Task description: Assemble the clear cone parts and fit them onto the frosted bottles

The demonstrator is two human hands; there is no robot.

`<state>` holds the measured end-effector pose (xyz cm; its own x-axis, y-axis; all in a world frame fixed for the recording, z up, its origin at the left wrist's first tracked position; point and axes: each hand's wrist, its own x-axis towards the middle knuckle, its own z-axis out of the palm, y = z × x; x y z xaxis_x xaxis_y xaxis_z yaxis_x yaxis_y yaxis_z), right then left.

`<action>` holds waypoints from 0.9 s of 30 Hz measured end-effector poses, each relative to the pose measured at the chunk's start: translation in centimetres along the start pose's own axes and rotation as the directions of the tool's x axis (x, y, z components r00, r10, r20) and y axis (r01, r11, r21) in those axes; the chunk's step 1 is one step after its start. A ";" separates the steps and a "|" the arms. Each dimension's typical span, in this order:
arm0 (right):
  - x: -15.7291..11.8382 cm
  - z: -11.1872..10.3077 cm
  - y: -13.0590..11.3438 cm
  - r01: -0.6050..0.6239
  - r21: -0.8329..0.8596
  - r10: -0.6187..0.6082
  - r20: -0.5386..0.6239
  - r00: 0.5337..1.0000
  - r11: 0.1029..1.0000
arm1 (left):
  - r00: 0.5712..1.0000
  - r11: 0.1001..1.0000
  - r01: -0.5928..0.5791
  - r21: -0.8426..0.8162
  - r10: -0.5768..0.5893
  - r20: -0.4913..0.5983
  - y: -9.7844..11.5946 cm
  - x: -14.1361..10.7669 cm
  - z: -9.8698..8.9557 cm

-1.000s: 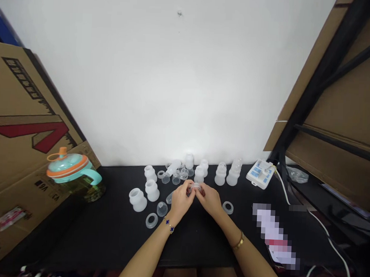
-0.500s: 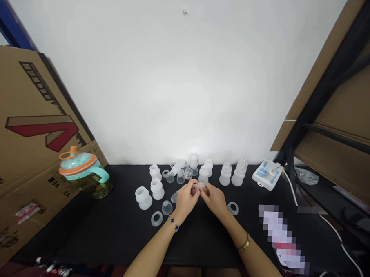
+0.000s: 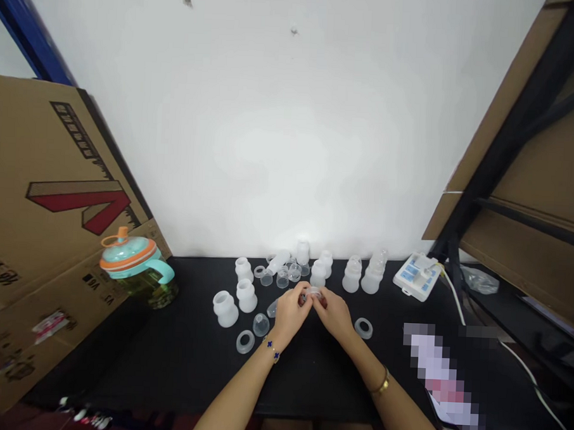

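Note:
My left hand [image 3: 293, 311] and my right hand [image 3: 334, 313] meet over the black table, fingers pinched on a small translucent bottle ring [image 3: 314, 292]. Whether a nipple sits inside the ring is hidden by my fingers. Just behind them stands a small white bottle [image 3: 318, 273]. Left of my left hand lie a clear dome cap [image 3: 261, 325] and a loose ring [image 3: 245, 335]. Another loose ring [image 3: 363, 321] lies flat to the right of my right hand. Open white bottles, such as one [image 3: 226, 310] at the front left, stand upright. Two capped bottles [image 3: 352, 275] stand at the right.
Several clear caps [image 3: 283, 278] crowd near the wall. A teal and orange jug [image 3: 142, 269] stands at left by a cardboard box [image 3: 67, 231]. At right are a white power strip [image 3: 416, 276], a white cable [image 3: 454, 298] and a blurred-out phone-like object [image 3: 444, 386].
The whole view has shifted slightly, moving things a little right and down in the picture. Both hands keep hold of the bottle ring in nearly the same pose.

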<state>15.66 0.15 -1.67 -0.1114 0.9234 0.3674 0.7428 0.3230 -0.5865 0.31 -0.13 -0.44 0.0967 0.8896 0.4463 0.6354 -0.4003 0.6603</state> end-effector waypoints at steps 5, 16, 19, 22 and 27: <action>0.1 -0.4 -0.2 -0.032 0.124 0.034 -0.008 0.999 0.992 | 0.998 0.995 -0.059 0.080 0.061 -0.020 -0.5 0.1 0.3; 0.3 -0.6 -0.1 -0.036 0.339 0.050 -0.030 0.998 0.940 | 0.998 0.963 0.060 -0.261 -0.065 -0.007 0.2 0.2 -0.4; 0.1 -0.6 -0.3 -0.040 0.340 0.058 -0.043 0.997 0.940 | 0.996 0.947 0.084 -0.308 -0.087 0.004 0.3 0.3 -0.5; 0.0 -0.4 -0.3 -0.052 0.349 0.080 -0.066 0.995 0.936 | 0.991 0.920 0.136 -0.368 -0.131 0.037 0.4 0.3 -0.4; 0.0 -0.4 -0.1 -0.046 0.360 0.064 -0.038 0.997 0.932 | 0.988 0.918 0.150 -0.367 -0.127 0.086 0.4 0.2 -0.5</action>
<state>15.82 0.00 -1.32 -0.0384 0.9335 0.3565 0.4593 0.3333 -0.8234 0.26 -0.26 0.20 0.0812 0.9489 0.3051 0.3168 -0.3148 0.8947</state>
